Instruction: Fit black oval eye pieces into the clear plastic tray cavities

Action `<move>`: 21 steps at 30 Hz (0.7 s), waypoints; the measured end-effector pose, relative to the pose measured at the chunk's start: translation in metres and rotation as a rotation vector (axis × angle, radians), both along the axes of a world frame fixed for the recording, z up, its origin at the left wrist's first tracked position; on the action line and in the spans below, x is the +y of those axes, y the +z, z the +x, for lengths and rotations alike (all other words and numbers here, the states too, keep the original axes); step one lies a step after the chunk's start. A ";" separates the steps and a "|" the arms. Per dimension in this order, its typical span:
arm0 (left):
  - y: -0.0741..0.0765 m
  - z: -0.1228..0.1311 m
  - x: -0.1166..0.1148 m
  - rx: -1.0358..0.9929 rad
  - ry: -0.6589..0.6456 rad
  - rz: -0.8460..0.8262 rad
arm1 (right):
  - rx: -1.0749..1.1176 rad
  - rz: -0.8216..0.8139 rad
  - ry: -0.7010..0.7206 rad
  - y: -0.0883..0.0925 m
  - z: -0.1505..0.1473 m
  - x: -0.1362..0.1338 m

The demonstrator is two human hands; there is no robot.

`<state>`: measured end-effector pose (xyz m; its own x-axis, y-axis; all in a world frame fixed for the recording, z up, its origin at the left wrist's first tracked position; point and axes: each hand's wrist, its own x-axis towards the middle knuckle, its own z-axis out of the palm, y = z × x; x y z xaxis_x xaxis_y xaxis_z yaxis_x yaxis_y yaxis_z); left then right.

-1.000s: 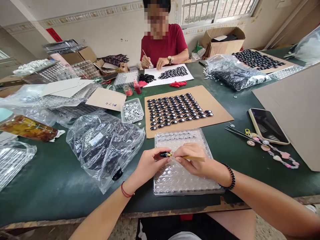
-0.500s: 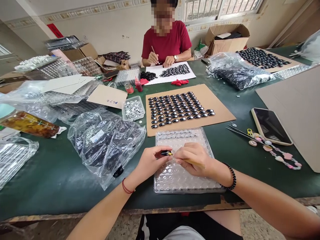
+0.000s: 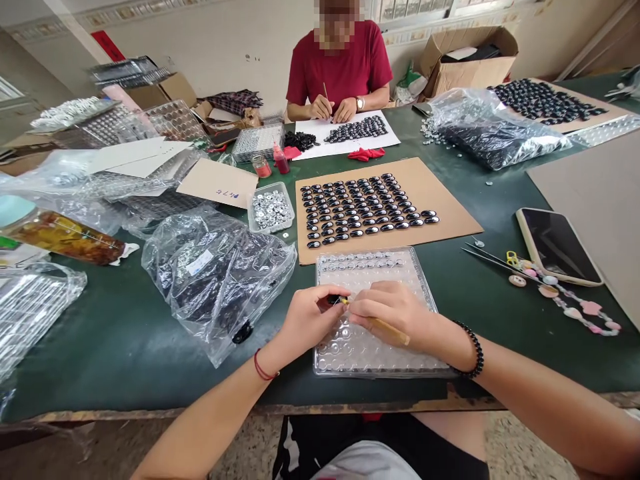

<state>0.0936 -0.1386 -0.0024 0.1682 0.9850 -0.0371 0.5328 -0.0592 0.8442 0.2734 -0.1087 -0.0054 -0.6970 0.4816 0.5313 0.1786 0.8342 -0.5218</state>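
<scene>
Pinched in left hand (image 3: 306,319), a half-hidden black piece (image 3: 332,299); right hand (image 3: 395,312) grips wooden stick (image 3: 384,327).

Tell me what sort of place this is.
Probably a small home workshop for hand-assembling ornaments. A cardboard sheet carries rows of glossy black oval pieces, a clear moulded tray lies under the hands, and a second person does similar work across the green table.

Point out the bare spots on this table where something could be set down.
Bare green table shows left of the left hand, below the plastic bag. Another patch lies between the clear tray and the phone. The far left, piled with bags and trays, is crowded.
</scene>
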 end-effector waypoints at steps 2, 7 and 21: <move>-0.001 0.000 -0.001 -0.035 -0.017 -0.027 | 0.092 -0.319 -0.002 0.000 0.001 0.007; 0.005 0.001 -0.004 -0.028 -0.063 -0.082 | 0.350 -0.961 0.021 -0.002 0.005 0.021; 0.001 0.004 -0.018 0.041 -0.093 0.158 | -0.011 -0.695 -0.104 0.000 -0.006 0.007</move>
